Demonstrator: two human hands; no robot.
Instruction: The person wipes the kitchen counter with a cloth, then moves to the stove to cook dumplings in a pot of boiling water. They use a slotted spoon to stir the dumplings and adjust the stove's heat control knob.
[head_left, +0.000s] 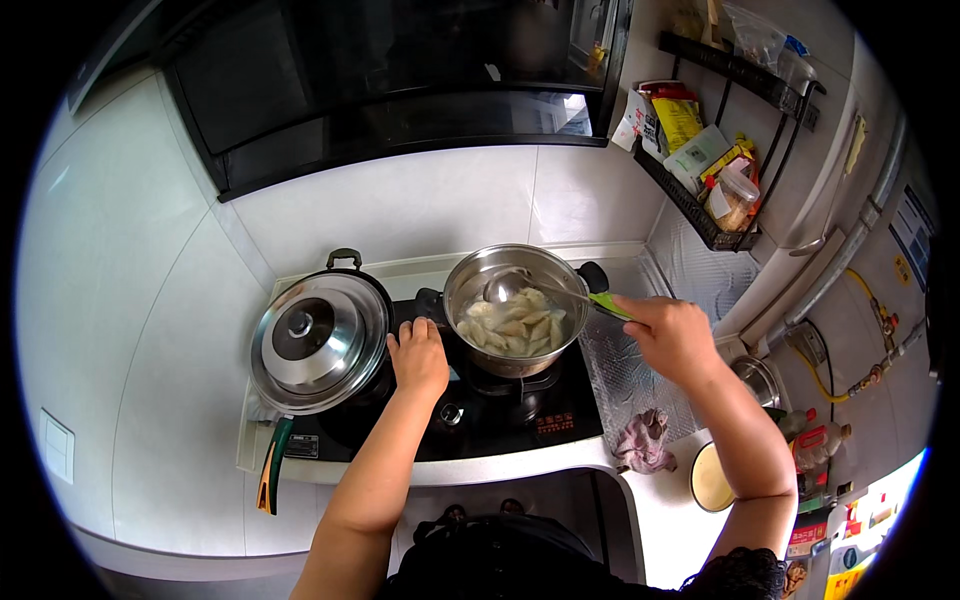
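Note:
A steel pot (pixel 462 262) stands on the stove's right burner, with several pale dumplings (pixel 515 328) in cloudy liquid. My right hand (pixel 668 335) is closed round the green handle of a ladle (pixel 606 301). The ladle's metal bowl dips into the pot among the dumplings, near the far left side. My left hand (pixel 418 358) lies just left of the pot, its fingers stretched out close to the pot's black side handle (pixel 431 304). Whether the fingertips touch that handle, I cannot tell.
A lidded pan (pixel 345 340) with a long green-and-black handle sits on the left burner of the black stove (pixel 500 425). Right of the stove lie a crumpled cloth (pixel 646 441) and a pale yellow bowl (pixel 712 478). A black wall rack (pixel 700 205) holds packets and jars.

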